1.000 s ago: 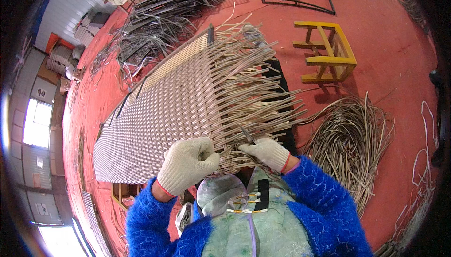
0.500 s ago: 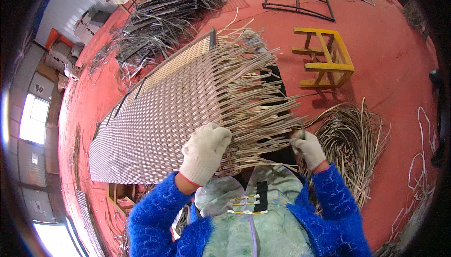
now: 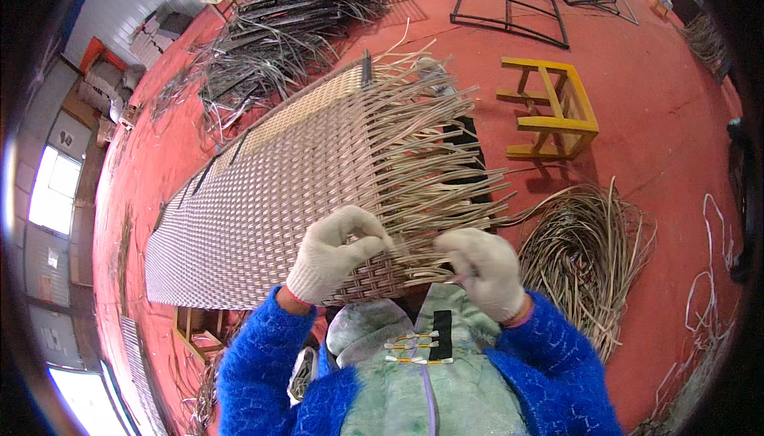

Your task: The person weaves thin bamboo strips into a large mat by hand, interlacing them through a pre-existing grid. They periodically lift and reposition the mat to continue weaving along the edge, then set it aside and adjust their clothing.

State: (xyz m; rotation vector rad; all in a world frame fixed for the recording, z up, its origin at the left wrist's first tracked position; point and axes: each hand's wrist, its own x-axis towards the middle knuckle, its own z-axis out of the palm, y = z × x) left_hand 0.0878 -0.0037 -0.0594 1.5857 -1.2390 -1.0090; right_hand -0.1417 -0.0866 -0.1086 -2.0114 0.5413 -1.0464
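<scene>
A long woven wicker panel (image 3: 263, 197) lies slanted in front of me, its right edge ending in many loose beige strands (image 3: 430, 173). My left hand (image 3: 334, 251), in a white knit glove, presses on the panel's near woven edge with fingers curled over the strands. My right hand (image 3: 481, 270), also gloved, is closed on a loose strand near the panel's lower right corner. Both blue sleeves come up from the bottom of the picture.
A coil of loose wicker strands (image 3: 585, 253) lies on the red floor at my right. A yellow wooden stool (image 3: 553, 109) stands beyond it. Black metal frames (image 3: 509, 10) and a heap of dark frames with strands (image 3: 294, 14) lie farther back.
My right hand has come back in from the right toward the panel's corner. My left hand has shifted slightly right along the near edge.
</scene>
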